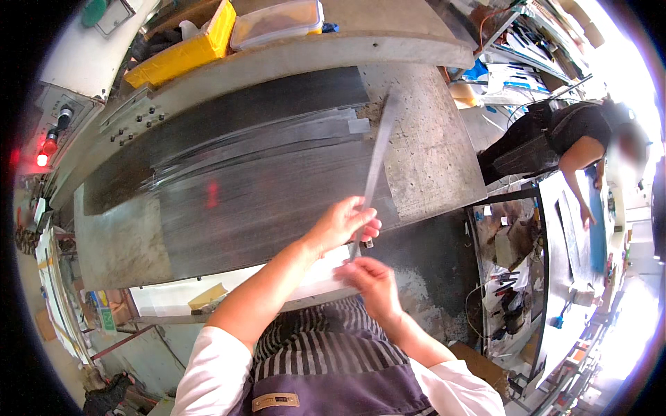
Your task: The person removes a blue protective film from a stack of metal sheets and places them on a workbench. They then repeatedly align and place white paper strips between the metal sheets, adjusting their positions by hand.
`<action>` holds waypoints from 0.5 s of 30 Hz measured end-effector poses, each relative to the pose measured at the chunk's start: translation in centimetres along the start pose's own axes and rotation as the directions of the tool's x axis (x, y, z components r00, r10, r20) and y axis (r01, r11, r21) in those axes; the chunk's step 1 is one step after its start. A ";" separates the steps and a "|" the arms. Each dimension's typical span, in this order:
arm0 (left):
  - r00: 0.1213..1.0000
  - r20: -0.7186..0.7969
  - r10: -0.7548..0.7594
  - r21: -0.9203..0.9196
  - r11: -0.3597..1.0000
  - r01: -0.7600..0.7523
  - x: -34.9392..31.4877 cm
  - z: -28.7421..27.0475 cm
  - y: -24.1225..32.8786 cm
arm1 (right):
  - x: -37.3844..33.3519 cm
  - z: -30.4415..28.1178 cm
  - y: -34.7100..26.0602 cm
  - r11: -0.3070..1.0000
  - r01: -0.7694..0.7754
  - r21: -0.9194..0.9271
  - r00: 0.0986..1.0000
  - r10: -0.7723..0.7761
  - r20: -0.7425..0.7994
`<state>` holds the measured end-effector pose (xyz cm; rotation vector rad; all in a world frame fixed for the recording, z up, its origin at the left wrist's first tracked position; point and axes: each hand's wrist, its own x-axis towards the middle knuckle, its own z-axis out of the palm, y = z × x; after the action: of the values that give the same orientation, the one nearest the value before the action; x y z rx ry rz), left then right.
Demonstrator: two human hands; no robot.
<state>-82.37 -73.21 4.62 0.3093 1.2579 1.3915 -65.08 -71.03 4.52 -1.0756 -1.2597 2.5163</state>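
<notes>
A long, thin grey strip (380, 149), smeared by motion, slants from the far right part of the machine table (423, 152) down to my body. My left hand (340, 225) is closed around it a little beyond the table's near edge, thumb and fingers pinching it. Close to my apron, my right hand (373, 281) is closed at the strip's near end; its fingertips are partly blurred. Several flat grey strips (270, 139) lie side by side on the dark sheet (263, 201) that covers much of the table, left of the held strip.
A yellow box (187, 59) and a lidded clear plastic container (274, 24) stand beyond the table's raised back edge. Small black pieces (139, 125) sit at the left, near a red lit lamp (45, 152). At right, another person (576, 135) bends over a workbench (555, 236).
</notes>
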 end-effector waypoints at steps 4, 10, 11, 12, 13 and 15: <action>0.997 0.071 0.033 0.367 0.929 -0.057 -3.9 -3.7 1.0 | 1.2 -0.9 -0.7 0.974 0.067 -0.216 0.994 -0.047 0.098; 0.915 0.175 0.363 0.983 -0.121 -0.140 -14.6 -9.3 1.5 | 5.2 -0.8 -4.0 0.950 0.075 0.305 0.995 -0.092 0.041; 0.896 0.202 0.396 0.972 -0.192 -0.135 -15.7 -9.9 1.5 | 5.7 -0.6 -4.4 0.949 0.072 0.306 0.997 -0.074 -0.006; 0.875 0.224 0.428 0.958 -0.262 -0.117 -17.0 -10.4 1.7 | 6.1 -0.3 -4.6 0.950 0.064 0.305 0.998 -0.053 -0.044; 0.854 0.250 0.457 0.939 -0.331 -0.097 -18.1 -11.0 1.9 | 6.5 -0.2 -4.1 0.952 0.073 0.299 0.995 -0.048 -0.091; 0.791 0.299 0.534 0.910 -0.409 -0.068 -19.6 -13.2 1.5 | 6.4 0.2 -3.5 0.954 0.037 0.298 0.994 -0.003 -0.113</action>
<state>-87.92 -95.62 9.92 1.9309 2.5959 0.2408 -70.66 -66.32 3.74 -1.1037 -0.8211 2.4865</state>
